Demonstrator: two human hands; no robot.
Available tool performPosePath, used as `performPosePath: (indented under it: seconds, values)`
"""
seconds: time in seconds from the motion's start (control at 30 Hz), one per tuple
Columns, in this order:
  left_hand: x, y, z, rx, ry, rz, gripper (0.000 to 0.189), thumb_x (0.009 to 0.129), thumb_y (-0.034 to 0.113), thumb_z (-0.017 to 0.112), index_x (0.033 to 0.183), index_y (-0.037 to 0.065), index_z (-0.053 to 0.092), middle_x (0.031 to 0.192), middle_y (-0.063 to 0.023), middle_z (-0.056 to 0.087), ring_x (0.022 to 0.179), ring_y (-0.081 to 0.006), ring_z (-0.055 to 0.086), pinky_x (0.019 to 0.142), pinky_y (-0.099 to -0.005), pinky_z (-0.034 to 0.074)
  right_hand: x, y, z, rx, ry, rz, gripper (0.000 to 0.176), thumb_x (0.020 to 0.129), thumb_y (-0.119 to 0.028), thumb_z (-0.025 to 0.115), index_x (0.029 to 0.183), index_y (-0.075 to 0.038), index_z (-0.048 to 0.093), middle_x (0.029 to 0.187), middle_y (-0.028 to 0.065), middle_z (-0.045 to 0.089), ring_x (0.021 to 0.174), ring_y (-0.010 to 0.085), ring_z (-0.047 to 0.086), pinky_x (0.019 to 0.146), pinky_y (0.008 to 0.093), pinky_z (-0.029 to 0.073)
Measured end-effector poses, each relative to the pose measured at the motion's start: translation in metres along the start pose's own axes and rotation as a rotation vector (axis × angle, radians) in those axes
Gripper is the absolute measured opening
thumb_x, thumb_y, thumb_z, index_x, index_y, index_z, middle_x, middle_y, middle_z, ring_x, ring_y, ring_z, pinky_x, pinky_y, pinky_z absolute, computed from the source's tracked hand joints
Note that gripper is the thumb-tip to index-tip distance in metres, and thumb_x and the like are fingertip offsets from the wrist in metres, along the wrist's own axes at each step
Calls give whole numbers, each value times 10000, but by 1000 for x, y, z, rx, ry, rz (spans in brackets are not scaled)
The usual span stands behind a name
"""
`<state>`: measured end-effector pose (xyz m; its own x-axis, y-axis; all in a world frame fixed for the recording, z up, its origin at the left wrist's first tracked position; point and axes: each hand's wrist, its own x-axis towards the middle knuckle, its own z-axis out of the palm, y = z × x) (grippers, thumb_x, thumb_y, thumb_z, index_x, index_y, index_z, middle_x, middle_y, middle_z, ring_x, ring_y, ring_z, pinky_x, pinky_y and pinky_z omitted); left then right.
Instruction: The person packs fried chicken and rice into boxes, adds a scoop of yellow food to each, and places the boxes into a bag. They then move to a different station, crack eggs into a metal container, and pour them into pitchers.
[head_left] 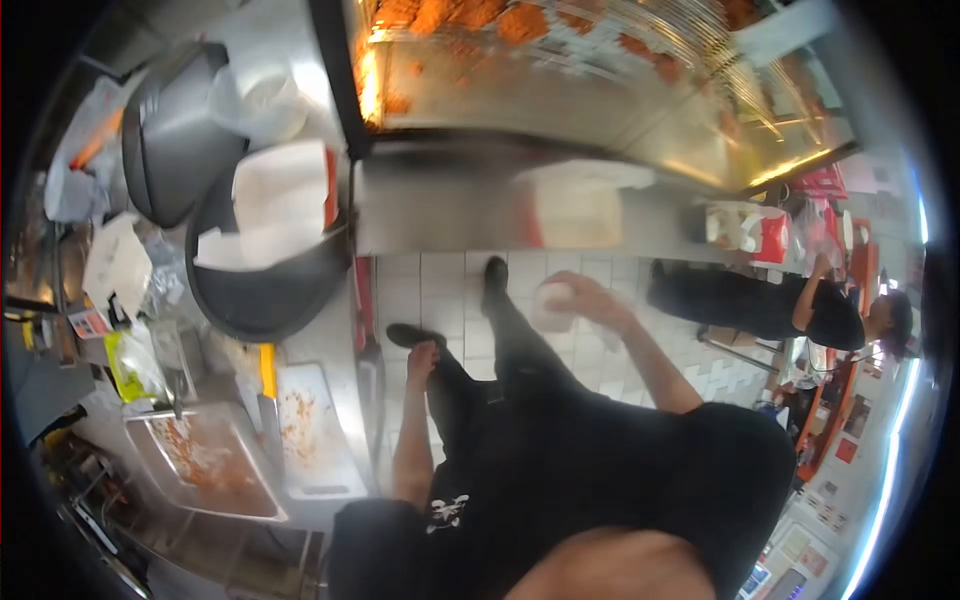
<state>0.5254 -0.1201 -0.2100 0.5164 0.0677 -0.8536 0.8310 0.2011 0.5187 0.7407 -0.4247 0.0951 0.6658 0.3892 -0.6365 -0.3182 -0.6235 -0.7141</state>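
Note:
My right hand (pixel 594 303) is closed around a whitish, cup-like item (pixel 553 304), held over the tiled floor in front of me. Motion blur hides its exact kind. Down by my left leg, my left hand (pixel 425 357) has its fingers curled closed; whatever may be in them cannot be made out. Ahead of the right hand, a white box with a red edge (pixel 578 212) sits blurred on the steel counter (pixel 430 205). Farther left, a white and red carton (pixel 285 190) rests in a large black tub (pixel 265 295).
A lit glass case (pixel 500 85) with fried pieces stands beyond the counter. To the left are a cutting board (pixel 318 430), a yellow-handled knife (pixel 267 372) and a crumb-covered metal tray (pixel 215 480). Another person (pixel 835 312) in dark clothes stands at the right.

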Motion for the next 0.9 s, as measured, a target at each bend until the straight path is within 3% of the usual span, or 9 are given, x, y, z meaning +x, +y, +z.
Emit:
performPosePath:
  seconds: [0.1,0.17,0.3,0.4,0.53,0.67,0.73,0.83,0.9]
  values:
    - [-8,55,26,-110,-273,222,338,925,374,567,1060,65,585,848,-47,647,671,-113,612,599,-226,453,-18,-27,-86,156,133,-1,582,785,-475,694,1196,-89,552,1210,103,552,1136,263,515,1005,383,385]
    - [-26,130,59,51,-195,323,312,934,343,559,1046,53,585,817,-47,639,672,-106,609,586,-226,456,4,-20,-127,168,205,-75,576,803,-483,673,1202,-88,546,1187,113,573,1113,277,537,991,389,401]
    - [-61,256,155,122,-105,661,317,915,273,606,1007,-27,553,776,-79,624,612,-130,586,537,-269,471,105,25,-138,-381,201,-430,635,807,-524,632,1251,-90,499,1194,122,577,1111,309,540,974,398,409]
    - [-45,288,197,314,-123,932,303,902,258,628,1021,-12,559,786,-77,625,617,-118,588,538,-261,473,97,2,-129,-746,113,-221,663,766,-449,656,1290,-88,470,1259,171,529,1174,322,498,999,403,383]
    - [-38,302,200,374,-129,687,329,933,285,590,1098,10,515,889,-76,638,722,-135,655,575,-248,485,111,64,-93,-656,667,-608,662,743,-383,683,1289,-72,474,1221,213,536,1108,363,531,950,428,424]
    - [-51,301,201,290,-140,624,330,944,308,566,1093,16,528,897,-70,643,720,-142,657,589,-256,483,61,12,-113,-332,487,-683,570,778,-311,675,1262,-66,498,1188,187,552,1059,363,548,922,412,446]
    - [-55,298,198,215,-85,655,335,956,333,538,1089,25,541,901,-67,647,732,-149,658,608,-261,480,52,-3,-123,-289,329,-954,415,832,-232,633,1199,-60,540,1148,166,566,1031,344,560,896,397,459]
    - [-65,290,186,225,10,701,334,958,344,528,1085,36,549,901,-65,648,748,-155,657,625,-264,477,38,-104,-128,-196,497,-1133,289,855,-164,610,1121,-58,571,1143,151,551,1074,331,530,904,423,444]
    - [-66,282,179,257,-5,710,328,957,340,529,1077,36,559,902,-67,653,756,-150,655,622,-263,482,54,-173,-136,-389,771,-1253,394,842,-160,610,1210,-37,539,1236,215,493,1206,413,427,1043,484,342]
